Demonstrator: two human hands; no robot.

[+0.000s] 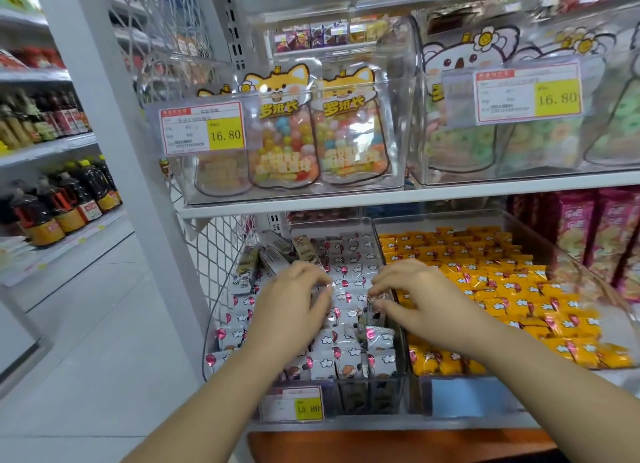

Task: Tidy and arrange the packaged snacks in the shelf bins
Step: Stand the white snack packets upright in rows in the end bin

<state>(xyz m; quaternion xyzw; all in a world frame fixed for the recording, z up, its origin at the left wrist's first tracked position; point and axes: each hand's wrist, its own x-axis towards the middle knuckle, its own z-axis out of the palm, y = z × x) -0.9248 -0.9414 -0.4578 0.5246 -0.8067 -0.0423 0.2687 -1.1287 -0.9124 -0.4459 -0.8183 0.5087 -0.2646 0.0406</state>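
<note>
The clear bin (363, 398) of white snack packets (349, 251) sits on the lower shelf, with a wire mesh panel (214, 251) on its left, a bin of orange packets (491, 272) touching its right wall, and the upper shelf board (381, 196), carrying candy pouches (349, 133) and a price tag (204, 128), overhanging its rear. The left hand (294, 300) and right hand (415, 296) hover over the middle of the bin, fingers curled, tips down on the white packets. Motion blur makes it impossible to tell whether either hand grasps a packet.

- Bright, even light from above; shadows faint.
- Glare streaks on upper clear bins (412, 92).
- Motion blur on left hand (294, 300) and right hand (412, 296).
- Edges bowed; far-left bottles (69, 199) soft.
</note>
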